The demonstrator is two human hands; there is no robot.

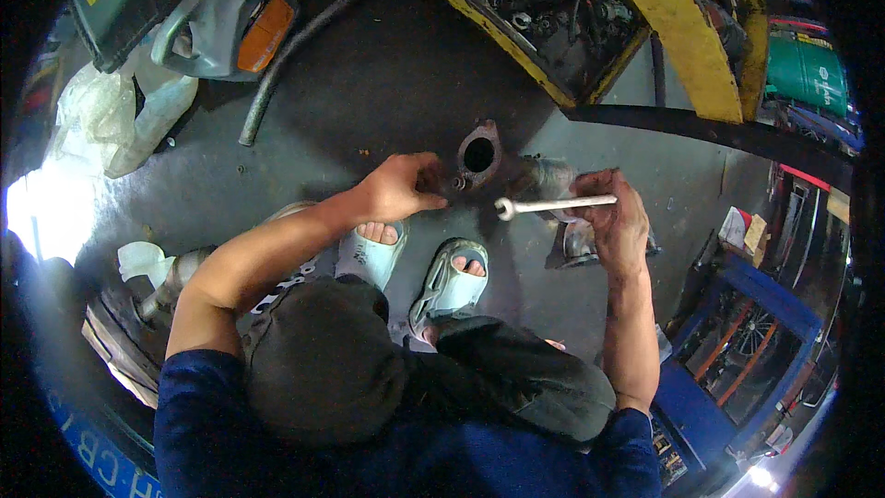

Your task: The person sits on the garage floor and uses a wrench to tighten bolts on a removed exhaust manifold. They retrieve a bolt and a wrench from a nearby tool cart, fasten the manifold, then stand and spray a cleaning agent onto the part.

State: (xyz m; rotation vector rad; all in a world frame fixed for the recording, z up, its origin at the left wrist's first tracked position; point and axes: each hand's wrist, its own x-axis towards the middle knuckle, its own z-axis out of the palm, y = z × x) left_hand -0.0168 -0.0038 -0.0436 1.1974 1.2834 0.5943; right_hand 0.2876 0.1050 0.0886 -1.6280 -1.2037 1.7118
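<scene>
A rusty oval flange (490,143) with a dark round opening stands upright on a metal exhaust part (544,175), partly hidden behind my right hand and the wrench. A small bolt (460,183) sits at the flange's lower left. My left hand (398,183) is just left of that bolt, fingers curved but apart, with nothing visible between them. My right hand (610,217) grips a silver open-ended wrench (544,205), whose jaw points left toward the flange. My sandalled feet (455,284) are below the hands.
A yellow metal bin (691,46) of tools and parts is at upper right. A grey jug (212,28), plastic bags (101,120) and a loose hose (304,46) lie upper left. A blue metal cart (696,369) stands at right. A green drum (802,69) is behind the bin.
</scene>
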